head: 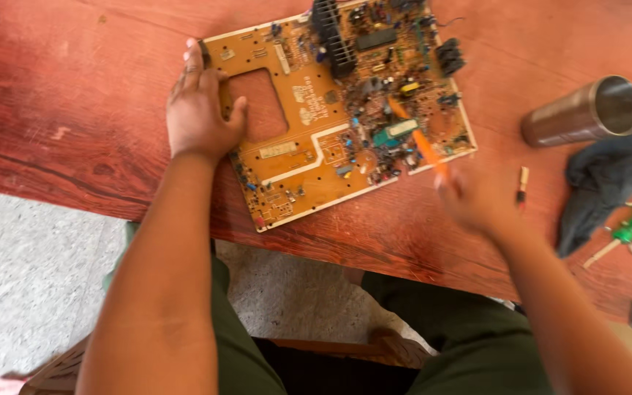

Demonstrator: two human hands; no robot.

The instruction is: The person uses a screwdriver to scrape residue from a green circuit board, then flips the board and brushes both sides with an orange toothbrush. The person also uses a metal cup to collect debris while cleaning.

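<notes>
A large orange-brown circuit board [309, 124] lies on the red wooden table [74, 88], crowded with small components and a black heat sink [334, 36] along its far side. My left hand [200, 110] rests flat on the board's left edge, thumb in the rectangular cut-out. My right hand [473, 201], blurred by motion, grips a thin orange tool [418, 139] whose tip reaches over the board's right part, near a teal component.
A steel tumbler [583, 113] lies on its side at the right. Beside it are a dark cloth [608, 179], a green-handled screwdriver [627, 230] and a small brush-like stick [522, 184]. The table's near edge runs over my lap; grey floor lies to the left.
</notes>
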